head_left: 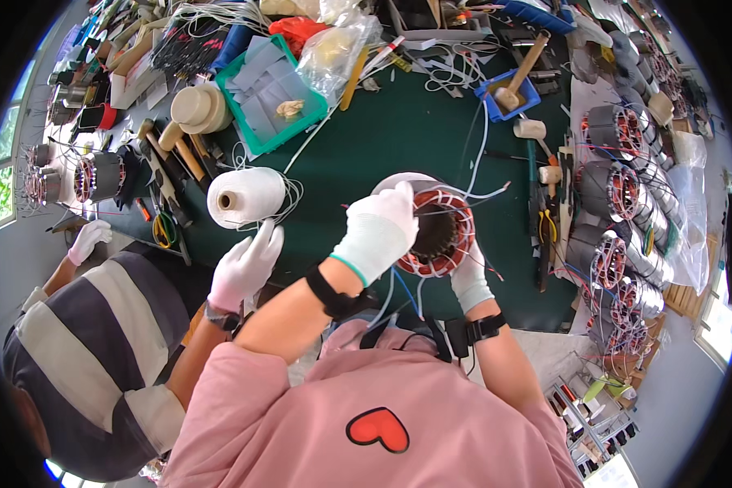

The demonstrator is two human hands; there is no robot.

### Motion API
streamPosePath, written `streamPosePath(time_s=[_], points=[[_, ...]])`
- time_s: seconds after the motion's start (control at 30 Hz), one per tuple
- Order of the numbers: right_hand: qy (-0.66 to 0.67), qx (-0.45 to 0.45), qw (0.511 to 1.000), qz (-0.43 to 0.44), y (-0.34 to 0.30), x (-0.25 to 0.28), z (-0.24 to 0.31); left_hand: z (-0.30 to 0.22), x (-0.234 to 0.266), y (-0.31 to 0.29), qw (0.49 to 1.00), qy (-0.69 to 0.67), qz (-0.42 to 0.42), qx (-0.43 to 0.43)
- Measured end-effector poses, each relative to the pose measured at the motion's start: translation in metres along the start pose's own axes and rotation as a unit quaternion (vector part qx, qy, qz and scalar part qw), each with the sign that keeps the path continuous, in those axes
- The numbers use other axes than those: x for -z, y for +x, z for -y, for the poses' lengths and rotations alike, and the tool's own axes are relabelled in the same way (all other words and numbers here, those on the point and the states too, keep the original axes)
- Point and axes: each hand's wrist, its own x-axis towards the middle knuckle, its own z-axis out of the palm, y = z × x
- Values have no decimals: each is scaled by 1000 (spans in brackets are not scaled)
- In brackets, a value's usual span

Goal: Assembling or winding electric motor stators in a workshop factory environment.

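Head view, green tray (237, 114) holding grey sheets (262, 75), blue bin (496, 110) holding mallet (519, 75)

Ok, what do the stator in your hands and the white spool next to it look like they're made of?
Stator: copper-coloured wire coils, glossy, around a dark core that looks like metal; white lacing runs over the coils. Spool: matte white thread or cord, fibrous-looking, wound on a pale tube, probably cardboard.
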Motion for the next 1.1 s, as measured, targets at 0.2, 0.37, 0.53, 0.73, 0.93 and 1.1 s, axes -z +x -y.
streamPosePath(time_s=[0.2,0.37,0.53,0.73,0.93,1.1], points=[[11,-59,998,18,13,-11,0,31,-10,-11,987,-116,-107,-36],[-140,-65,987,-49,-26,-54,-29,65,16,-67,979,-171,-87,61],[-286,20,951,120,-17,-72,-98,93,26,-108,975,-141,-122,123],[-427,-29,899,91,-35,-133,-123,164,-15,-152,964,-102,-164,184],[-575,249,761,171,16,-45,-86,220,-39,-148,983,-35,-97,151],[-547,385,724,169,-28,134,11,206,-80,-105,986,-136,-52,81]])
